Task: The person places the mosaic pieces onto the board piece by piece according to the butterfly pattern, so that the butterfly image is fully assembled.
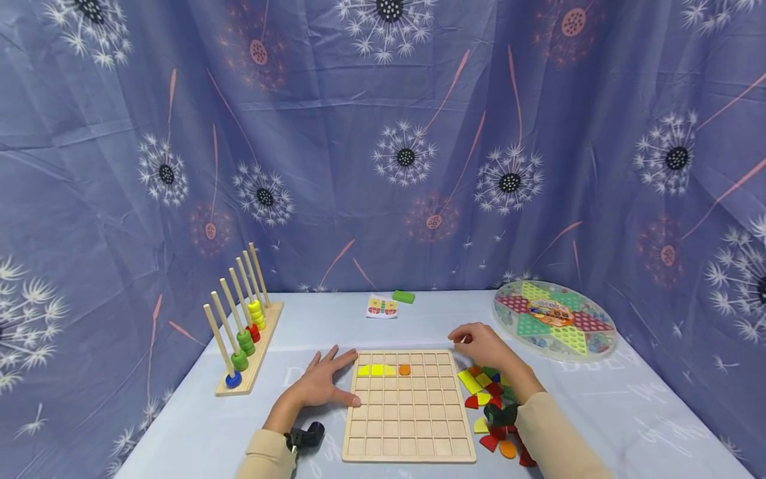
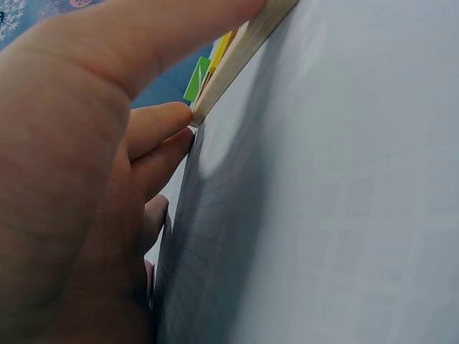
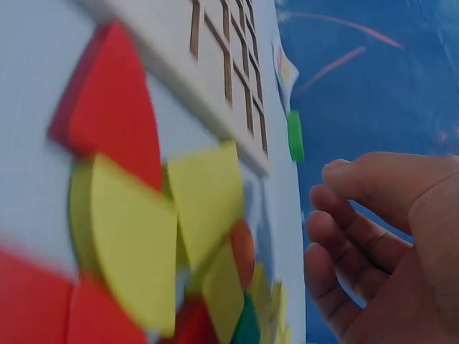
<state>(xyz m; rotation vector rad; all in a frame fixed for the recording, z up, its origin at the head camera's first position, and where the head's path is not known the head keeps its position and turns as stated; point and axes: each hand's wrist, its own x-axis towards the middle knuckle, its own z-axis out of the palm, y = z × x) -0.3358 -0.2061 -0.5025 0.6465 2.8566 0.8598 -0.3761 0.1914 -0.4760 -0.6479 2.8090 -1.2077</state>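
The pale wooden grid board [image 1: 405, 414] lies on the white worktop [image 1: 323, 316]; the left hand [image 1: 319, 386], fingers spread, touches its left edge, probably steadying it. A pile of flat, multicoloured shapes [image 1: 495, 389] lies just beside the board's right edge, likely for easy reach. The right hand [image 1: 486, 344] hovers nearby, loosely curled, visibly holding nothing.
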